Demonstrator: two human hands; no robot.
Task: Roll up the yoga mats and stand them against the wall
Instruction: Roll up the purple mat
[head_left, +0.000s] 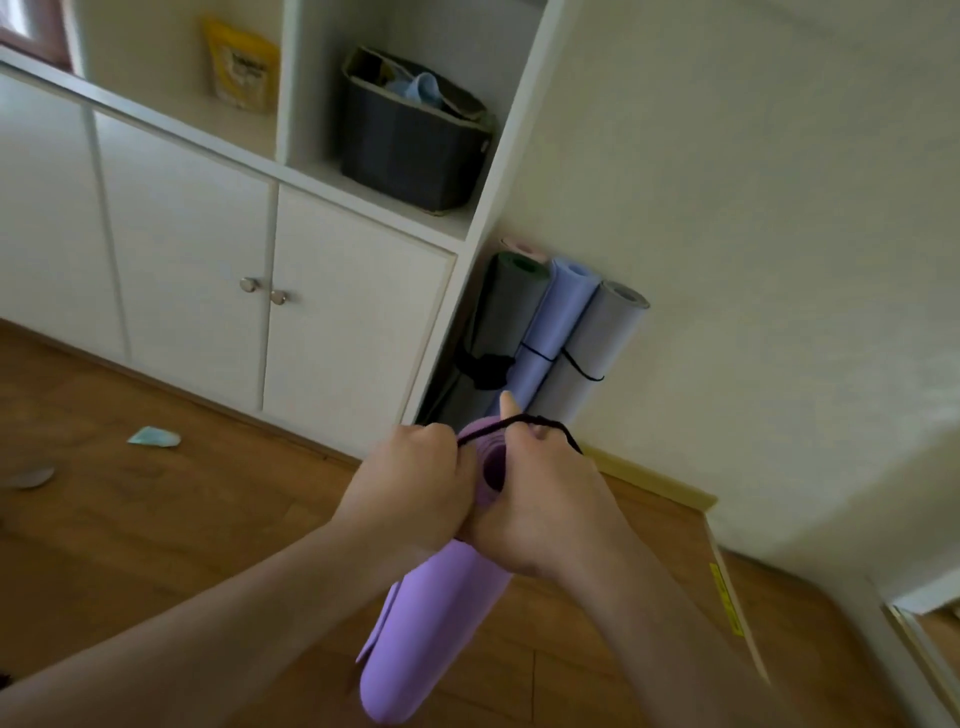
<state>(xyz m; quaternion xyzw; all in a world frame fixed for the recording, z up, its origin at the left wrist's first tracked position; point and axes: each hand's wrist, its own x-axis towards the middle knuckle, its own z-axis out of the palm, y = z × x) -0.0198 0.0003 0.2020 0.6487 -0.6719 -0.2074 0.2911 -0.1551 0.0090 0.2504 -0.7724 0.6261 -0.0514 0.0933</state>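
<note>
Purple and soft, the rolled yoga mat (431, 613) is up in the air in front of the person, over the wood floor (156, 545) and near the corner where the white cupboard (311, 312) meets the wall (753, 260). It is tipped, with its open end up by the hands and its other end down low.

The left hand (410, 488) curls around one side of the top end. The right hand (545, 509) curls around the other side. Both also pinch a thin black cord (519, 422) that is stretched over the top end. It looks like the hands pull the cord wide so it can slip down over the roll. The cord would keep the mat from coming open.

Just behind, three other rolled mats stand up in the corner: a dark grey mat (511, 306), a light blue mat (556, 322) and a pale grey mat (597, 343). A bit of pink shows behind them, too small to tell what it is. Black cords go around them too, so they stay tight and lean on the wall without falling. The purple mat is likely going there next.

A dark bin (410, 150) sits on a shelf above.
</note>
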